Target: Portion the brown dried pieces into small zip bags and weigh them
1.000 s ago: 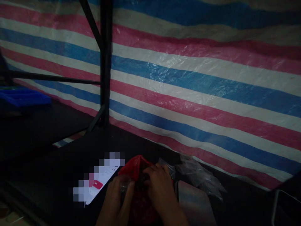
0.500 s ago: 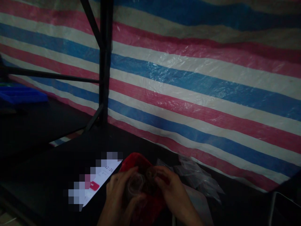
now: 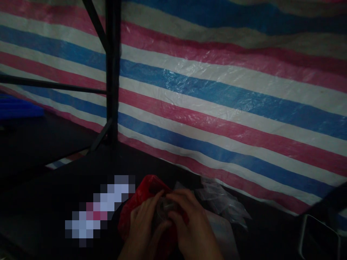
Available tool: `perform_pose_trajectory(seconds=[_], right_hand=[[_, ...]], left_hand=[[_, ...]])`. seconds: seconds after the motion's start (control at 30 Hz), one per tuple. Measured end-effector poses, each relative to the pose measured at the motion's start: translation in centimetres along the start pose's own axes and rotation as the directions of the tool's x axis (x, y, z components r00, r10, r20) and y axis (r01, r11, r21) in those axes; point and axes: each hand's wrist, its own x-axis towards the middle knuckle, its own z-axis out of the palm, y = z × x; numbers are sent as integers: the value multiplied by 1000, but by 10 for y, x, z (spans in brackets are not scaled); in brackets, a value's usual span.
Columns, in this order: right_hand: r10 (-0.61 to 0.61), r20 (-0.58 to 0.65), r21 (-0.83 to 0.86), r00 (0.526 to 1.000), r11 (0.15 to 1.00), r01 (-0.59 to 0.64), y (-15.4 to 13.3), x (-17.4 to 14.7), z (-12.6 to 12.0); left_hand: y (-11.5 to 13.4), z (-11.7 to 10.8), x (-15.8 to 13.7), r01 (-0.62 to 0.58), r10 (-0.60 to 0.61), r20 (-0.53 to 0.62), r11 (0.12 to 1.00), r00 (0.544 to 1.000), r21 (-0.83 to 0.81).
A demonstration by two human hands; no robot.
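In the dim light, my left hand point(image 3: 145, 218) is closed around a small clear round container point(image 3: 162, 213), with fingers behind it and thumb in front. My right hand point(image 3: 188, 215) has closed in from the other side, thumb and fingers pinching a small clear round piece point(image 3: 169, 205) at the container's upper right. Whether the two pieces touch, and what they contain, is too dark to tell. Under and behind both hands lies a red plastic bag point(image 3: 128, 213), its opening partly hidden by my fingers.
A blurred-out bright phone-like screen point(image 3: 94, 209) lies left of the bag. Several clear plastic bags point(image 3: 223, 202) and a pale flat object point(image 3: 222, 231) are on the right, near a light-rimmed dark object point(image 3: 320, 236). A blue tray point(image 3: 20, 108), black post point(image 3: 112, 72) and striped sheet point(image 3: 217, 90) stand beyond.
My right hand has moved left, bringing its small clear piece up against or over the container in my left hand. The view has shifted slightly to the right.
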Motion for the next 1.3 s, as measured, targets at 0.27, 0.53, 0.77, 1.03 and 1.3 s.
perform_pose_trajectory(seconds=[0.27, 0.53, 0.77, 1.03, 1.3], right_hand=[[-28, 12, 164, 1000, 986, 25, 9, -5, 8], [-71, -71, 76, 995, 994, 76, 7, -6, 7], [-386, -115, -170, 915, 915, 365, -4, -11, 1], [-220, -337, -184, 915, 969, 165, 8, -2, 6], [31, 31, -471, 999, 882, -13, 30, 8, 25]], left_hand=[[-14, 18, -3, -76, 76, 17, 997, 997, 17], [10, 6, -2, -4, 7, 17, 989, 1000, -147], [26, 3, -3, 91, -97, -10, 958, 995, -272], [40, -15, 5, 318, -366, -26, 840, 930, -440], [37, -39, -10, 493, -511, -95, 855, 854, -160]])
